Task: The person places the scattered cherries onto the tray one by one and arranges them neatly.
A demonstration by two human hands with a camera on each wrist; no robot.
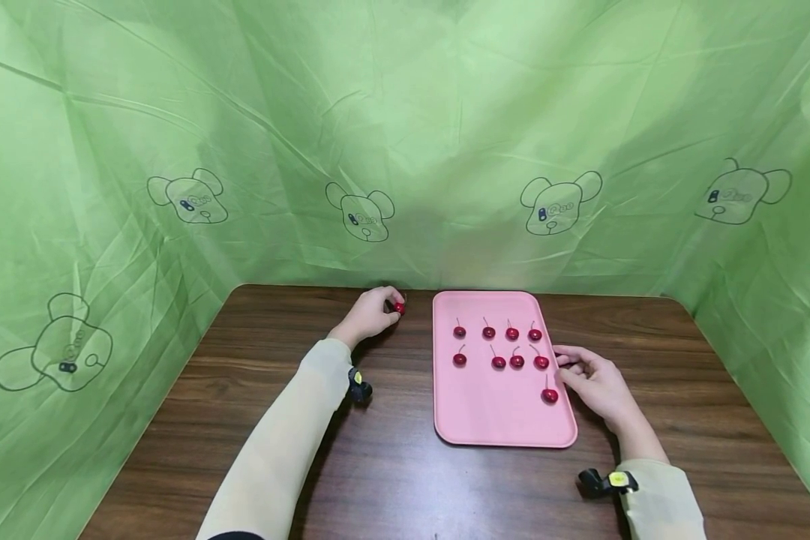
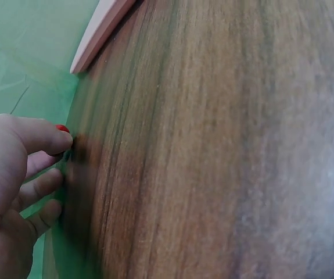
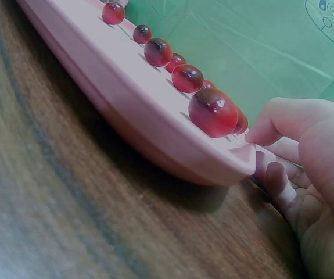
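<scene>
Between thumb and fingertips my left hand pinches a red cherry near the table's far edge, left of a pink tray. In the left wrist view only a bit of that cherry shows past the finger. My right hand grips the tray's right rim, thumb on top and fingers against the outer side. Several cherries with stems lie on the tray in two rows, with a single cherry in front of them, close to the right thumb.
The tray stands on a dark brown wooden table. Green cloth with bear-head drawings closes off the back and both sides. Each wrist carries a small black camera, the left camera and the right camera.
</scene>
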